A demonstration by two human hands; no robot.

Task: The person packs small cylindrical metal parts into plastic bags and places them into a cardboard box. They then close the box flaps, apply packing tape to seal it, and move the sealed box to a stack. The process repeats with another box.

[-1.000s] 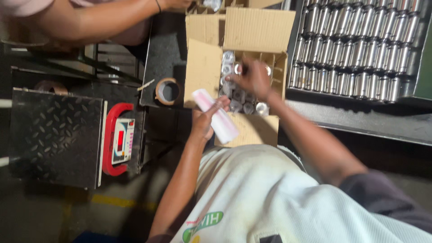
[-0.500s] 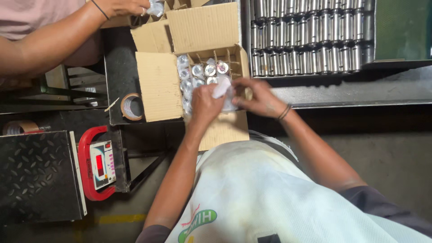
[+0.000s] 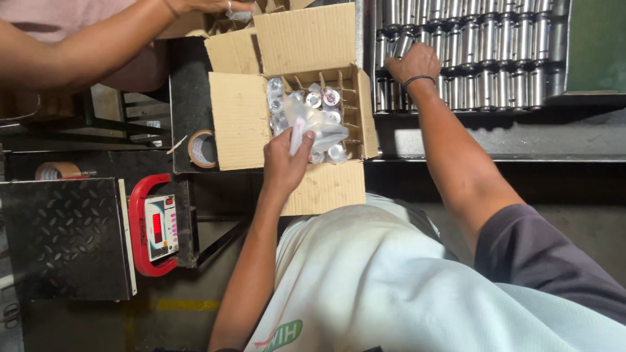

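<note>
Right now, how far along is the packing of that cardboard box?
Done: several cells of the open brown cardboard box already hold shiny metal cylinders. In hand: the left hand holds a clear plastic bag over the box, while the right hand touches one cylinder among the rows of metal cylinders in the tray. Left: many cylinders remain in the tray, and the box flaps are open, unsealed.

Single view only, worn on the head, aimed steeply down past the chest onto the work in front; close enough for the pale shirt (image 3: 404, 287) to fill the lower frame and both forearms to run up from it; open cardboard box (image 3: 293, 111) near the centre top; tray of metal cylinders (image 3: 482, 52) at upper right; platform scale (image 3: 65, 238) at lower left; another person's arm (image 3: 85, 45) cutting across the top left corner; no second view to overlap with.
</note>
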